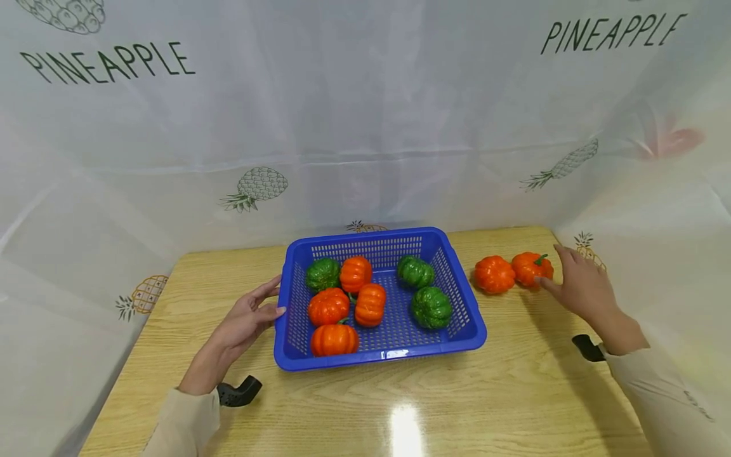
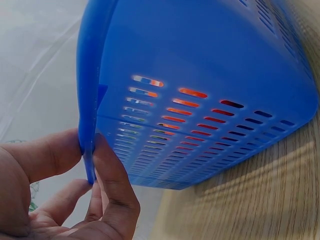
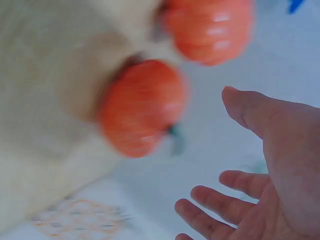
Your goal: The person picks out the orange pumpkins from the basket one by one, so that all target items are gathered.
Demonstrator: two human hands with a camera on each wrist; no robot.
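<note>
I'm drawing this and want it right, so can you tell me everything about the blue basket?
The blue basket looks like plastic: a rounded rectangle with a smooth rim and slotted walls. It sits upright, turned slightly, on the wooden table. Inside are four orange pumpkins and three green pumpkins. The person's left hand pinches its rim at the left end.

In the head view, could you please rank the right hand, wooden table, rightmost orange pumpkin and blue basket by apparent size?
1. Wooden table
2. Blue basket
3. Right hand
4. Rightmost orange pumpkin
</note>
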